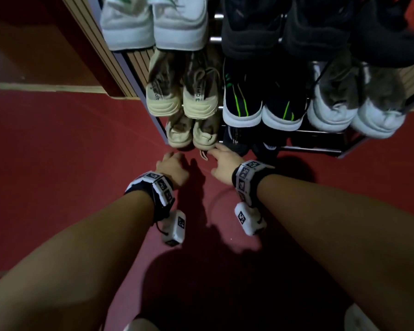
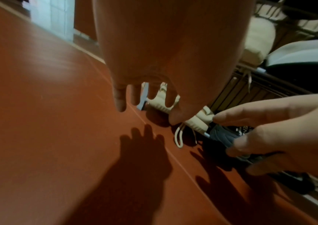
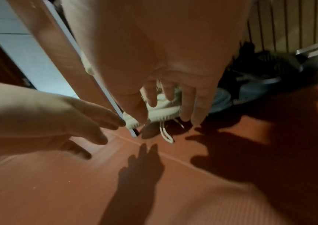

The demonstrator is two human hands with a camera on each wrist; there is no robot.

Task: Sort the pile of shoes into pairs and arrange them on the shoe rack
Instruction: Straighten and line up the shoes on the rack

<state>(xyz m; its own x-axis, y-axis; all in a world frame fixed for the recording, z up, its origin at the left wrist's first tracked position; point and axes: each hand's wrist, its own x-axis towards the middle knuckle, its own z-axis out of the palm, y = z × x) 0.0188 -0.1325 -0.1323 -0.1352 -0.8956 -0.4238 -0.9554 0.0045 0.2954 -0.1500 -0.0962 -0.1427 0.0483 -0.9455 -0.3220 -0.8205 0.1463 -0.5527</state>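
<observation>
Red floor (image 1: 58,163) fronts a shoe rack (image 1: 320,149) filled with paired shoes; left hand (image 1: 172,167) and right hand (image 1: 221,163) hover released.

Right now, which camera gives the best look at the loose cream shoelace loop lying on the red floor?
The left wrist view: the lace loop lies unobstructed on the floor below the cream shoe. The right wrist view shows it too, partly shadowed beneath the right hand. The head view catches only a tiny bit.
</observation>
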